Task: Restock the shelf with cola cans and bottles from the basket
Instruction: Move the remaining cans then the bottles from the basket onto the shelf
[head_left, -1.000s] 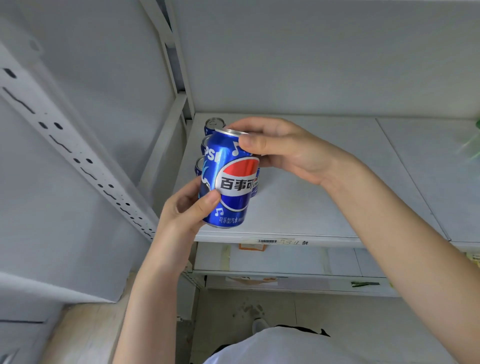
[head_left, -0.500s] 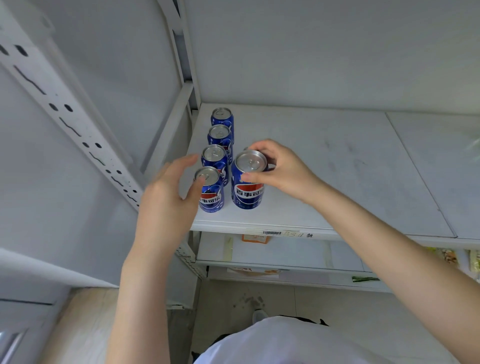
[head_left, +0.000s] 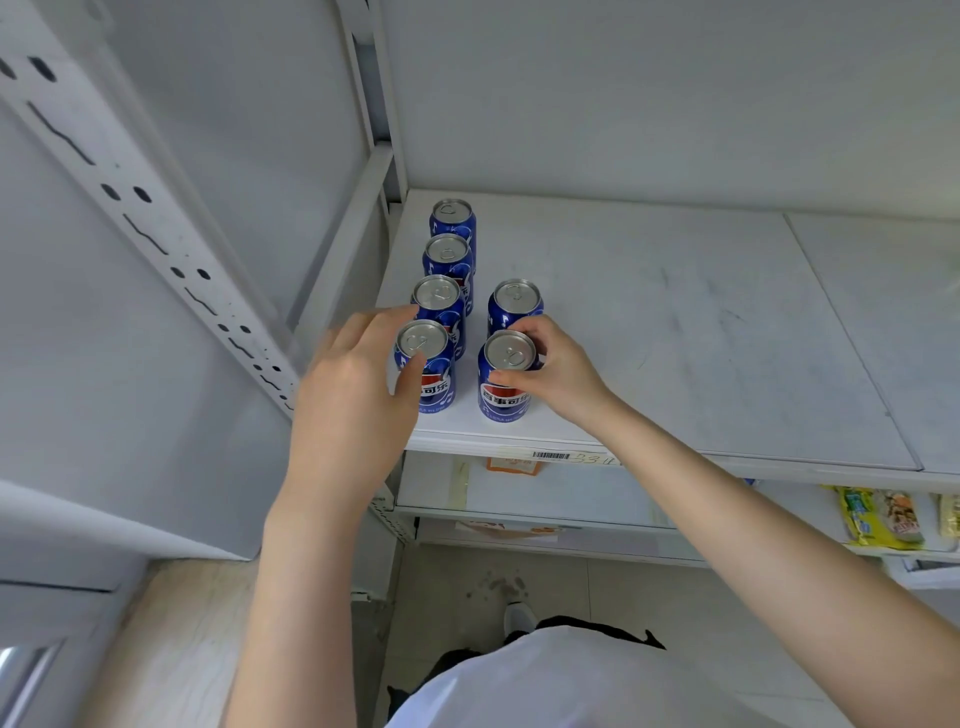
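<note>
Several blue Pepsi cans stand upright on the white shelf. One row runs front to back along the shelf's left edge, from the front left can to the rearmost can. Beside that row stand two more: a rear right can and a front right can. My right hand grips the front right can around its top rim. My left hand is spread at the front left can, thumb touching its side, fingers relaxed behind it. No basket or bottles are in view.
A perforated white upright slants across the left. The shelf's front lip carries a barcode label. On a lower shelf at the right lie yellow snack packets. To the right of the cans the shelf surface is bare.
A second ago both hands held the can in the air. It now stands at the shelf front under my right hand. My left hand has let go and moved to the front left can.
</note>
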